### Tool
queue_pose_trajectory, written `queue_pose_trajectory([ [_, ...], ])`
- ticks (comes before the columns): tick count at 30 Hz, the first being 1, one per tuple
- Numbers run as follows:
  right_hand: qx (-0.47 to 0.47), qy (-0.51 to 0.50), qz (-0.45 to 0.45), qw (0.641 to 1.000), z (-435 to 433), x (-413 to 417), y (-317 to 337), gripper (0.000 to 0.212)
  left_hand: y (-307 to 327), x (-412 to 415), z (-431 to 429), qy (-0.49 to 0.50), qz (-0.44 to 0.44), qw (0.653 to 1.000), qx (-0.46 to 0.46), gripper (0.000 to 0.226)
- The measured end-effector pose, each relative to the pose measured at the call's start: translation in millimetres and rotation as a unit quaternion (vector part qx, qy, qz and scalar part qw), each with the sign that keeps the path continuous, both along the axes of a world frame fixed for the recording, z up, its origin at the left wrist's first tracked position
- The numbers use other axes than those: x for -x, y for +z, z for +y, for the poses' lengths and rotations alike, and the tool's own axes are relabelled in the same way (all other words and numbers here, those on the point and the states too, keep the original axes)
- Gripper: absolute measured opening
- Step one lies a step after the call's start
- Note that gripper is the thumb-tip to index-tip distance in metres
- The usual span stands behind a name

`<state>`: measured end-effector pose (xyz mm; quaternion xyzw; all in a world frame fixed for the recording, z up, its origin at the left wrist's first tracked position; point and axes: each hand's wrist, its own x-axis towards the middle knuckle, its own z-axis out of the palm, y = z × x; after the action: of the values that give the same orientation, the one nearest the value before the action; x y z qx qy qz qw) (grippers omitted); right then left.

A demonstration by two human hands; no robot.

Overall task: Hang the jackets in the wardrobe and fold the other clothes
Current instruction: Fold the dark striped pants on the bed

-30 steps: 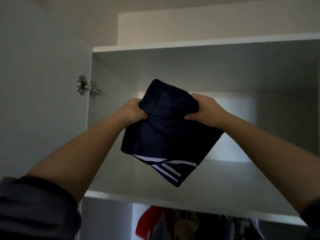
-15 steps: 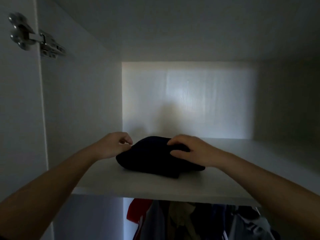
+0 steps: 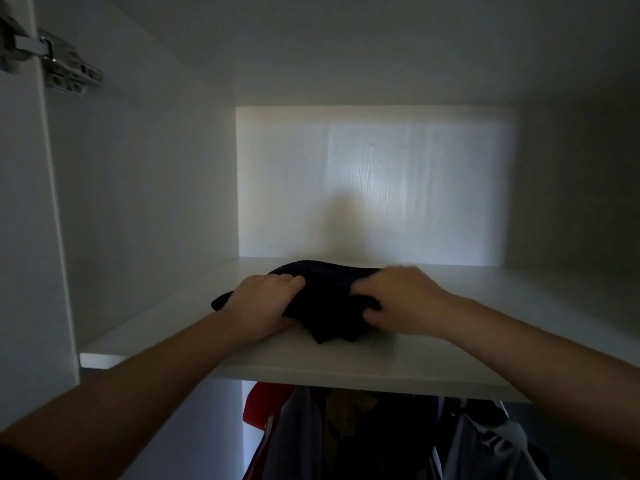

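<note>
A folded dark navy garment (image 3: 325, 289) lies on the white upper shelf (image 3: 381, 362) of the wardrobe. My left hand (image 3: 266, 303) lies over its left side with fingers curled into the cloth. My right hand (image 3: 401, 303) is on its right side, blurred by motion, with fingers bent round the fabric edge. The garment's white stripes are hidden.
The shelf compartment has a white left wall (image 3: 149, 202), a lit back panel (image 3: 377, 185) and a low ceiling. A metal door hinge (image 3: 59, 67) sits at the upper left. Several hanging clothes (image 3: 346, 434), one red, show below the shelf.
A second ago I held the garment up in front of the shelf. It now lies on the shelf, and both hands have shifted on it, the right hand still moving.
</note>
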<state>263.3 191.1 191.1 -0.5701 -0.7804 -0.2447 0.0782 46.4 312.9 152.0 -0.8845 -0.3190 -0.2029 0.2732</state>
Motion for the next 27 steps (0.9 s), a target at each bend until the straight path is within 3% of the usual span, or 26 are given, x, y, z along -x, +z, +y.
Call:
queue_pose_trajectory([
  [1,0.070,0.001,-0.011,0.997,-7,-1,-8,0.022,1,5,0,-0.021,0.006,1.000,0.017,0.042],
  [3,0.195,0.031,0.080,0.977,-16,-8,-6,0.032,6,22,0,-0.062,0.011,0.992,0.111,0.030],
  [5,0.206,0.070,0.227,0.949,-15,-15,8,0.045,20,38,-3,-0.099,-0.033,0.960,0.260,0.037],
  [7,0.152,0.046,0.286,0.945,-1,-11,15,0.047,31,38,-5,-0.142,-0.126,0.917,0.350,0.047],
  [8,0.144,0.024,0.272,0.951,8,-4,13,0.045,35,32,-7,-0.153,-0.147,0.912,0.352,0.045],
  [10,0.198,-0.020,0.189,0.962,28,13,-7,0.047,32,15,-8,-0.118,-0.097,0.938,0.311,0.033],
  [12,0.250,-0.053,0.109,0.961,44,24,-32,0.054,16,5,-6,-0.043,0.005,0.942,0.334,0.056],
  [14,0.259,-0.071,0.113,0.956,57,27,-42,0.058,3,10,0,0.016,0.048,0.925,0.377,0.083],
  [17,0.285,-0.085,0.135,0.945,87,30,-39,0.064,0,28,15,0.051,0.063,0.931,0.357,0.099],
  [23,0.293,-0.115,0.087,0.945,160,59,-23,0.053,2,31,79,0.196,0.078,0.927,0.310,0.071],
  [27,0.246,-0.113,0.100,0.958,202,76,-26,0.047,-1,31,120,0.243,0.059,0.915,0.316,0.068],
])
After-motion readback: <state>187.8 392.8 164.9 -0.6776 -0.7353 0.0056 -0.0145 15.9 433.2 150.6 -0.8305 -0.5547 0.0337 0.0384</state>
